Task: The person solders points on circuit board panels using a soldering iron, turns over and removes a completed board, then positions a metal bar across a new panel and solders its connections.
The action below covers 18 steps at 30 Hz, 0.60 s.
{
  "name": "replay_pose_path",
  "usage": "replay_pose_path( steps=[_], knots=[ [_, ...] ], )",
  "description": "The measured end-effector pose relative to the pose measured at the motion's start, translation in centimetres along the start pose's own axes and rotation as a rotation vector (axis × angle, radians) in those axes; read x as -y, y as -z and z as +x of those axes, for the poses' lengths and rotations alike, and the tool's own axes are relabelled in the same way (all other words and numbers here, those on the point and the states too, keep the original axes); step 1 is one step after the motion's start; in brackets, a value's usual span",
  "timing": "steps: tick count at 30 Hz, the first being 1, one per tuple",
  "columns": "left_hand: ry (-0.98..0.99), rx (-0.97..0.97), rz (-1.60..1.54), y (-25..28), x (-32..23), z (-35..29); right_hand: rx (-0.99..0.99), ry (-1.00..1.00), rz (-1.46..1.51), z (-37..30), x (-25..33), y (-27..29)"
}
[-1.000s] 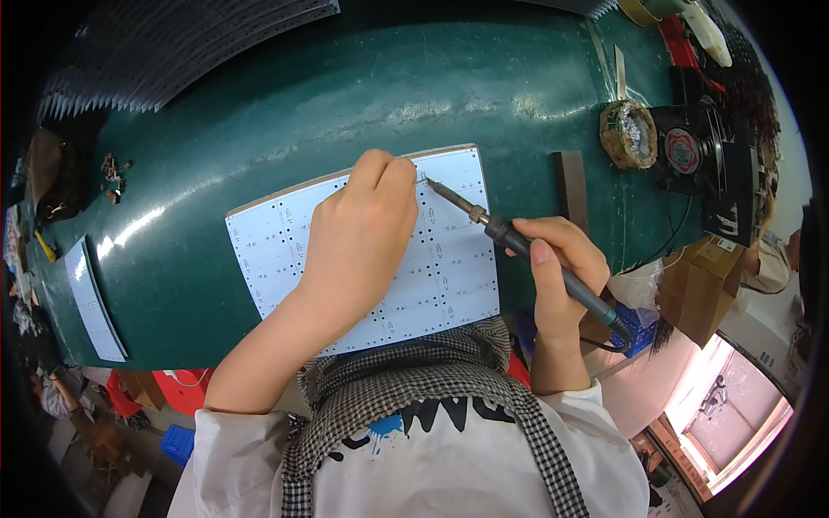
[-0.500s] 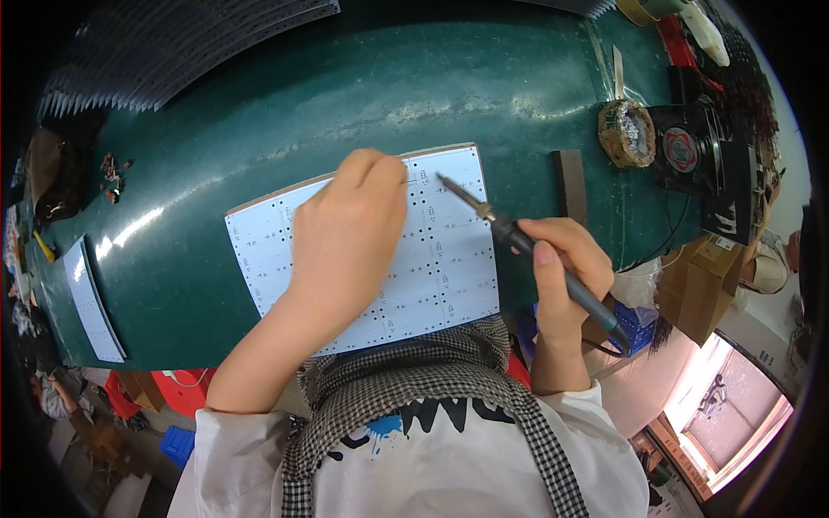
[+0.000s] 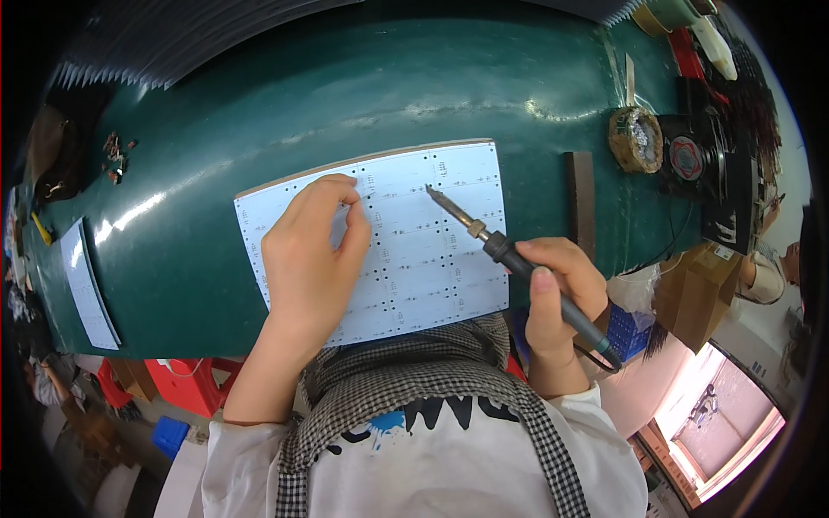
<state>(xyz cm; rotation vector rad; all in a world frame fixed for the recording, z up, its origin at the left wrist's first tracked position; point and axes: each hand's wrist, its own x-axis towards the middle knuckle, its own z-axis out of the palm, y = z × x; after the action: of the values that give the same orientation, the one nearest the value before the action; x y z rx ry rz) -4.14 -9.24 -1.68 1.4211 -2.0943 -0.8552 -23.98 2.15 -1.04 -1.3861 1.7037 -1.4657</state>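
Note:
A white circuit board panel (image 3: 414, 289), marked with rows of dark dots and small printed symbols, lies at the table's near edge with a brown edge along its far side. My right hand (image 3: 566, 289) grips a soldering iron (image 3: 509, 256) by its dark handle. The iron's metal tip points at the upper middle of the panel; whether it touches the surface I cannot tell. Over the panel's left half, my left hand (image 3: 311, 246) is curled, its thumb and forefinger bent toward each other. Anything between those fingertips is too small or hidden to make out.
On the green table (image 3: 285, 112), a dark bar (image 3: 580, 203) lies right of the panel. Beyond it are a round tub (image 3: 635, 140) with silvery contents and a black stand (image 3: 686, 160). Another white panel (image 3: 89, 289) lies at left; stacked strips (image 3: 190, 34) fill the far left.
My left hand has moved left and nearer me across the panel, uncovering some of its middle. The soldering iron's tip has shifted slightly left. The whole view has shifted a little.

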Motion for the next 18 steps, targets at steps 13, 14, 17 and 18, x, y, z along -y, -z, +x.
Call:
replay_pose_path(
  steps=[13, 14, 17, 18],
  knots=[
    [0.005, -0.092, -0.063, -1.0, 0.6, 0.2, 0.103, -0.024, -0.037, 0.8, 0.7, -2.8],
    [0.002, -0.099, -0.080, -1.0, 0.6, 0.3, 0.111, -0.038, -0.040, 1.0, 0.7, -3.0],
    [-0.002, -0.088, -0.053, -0.8, 0.3, 0.5, 0.109, -0.017, -0.056, 1.2, 0.7, -3.4],
    [-0.001, -0.090, -0.052, -0.9, 0.3, 0.5, 0.111, -0.016, -0.055, 1.2, 0.6, -3.5]
  ],
)
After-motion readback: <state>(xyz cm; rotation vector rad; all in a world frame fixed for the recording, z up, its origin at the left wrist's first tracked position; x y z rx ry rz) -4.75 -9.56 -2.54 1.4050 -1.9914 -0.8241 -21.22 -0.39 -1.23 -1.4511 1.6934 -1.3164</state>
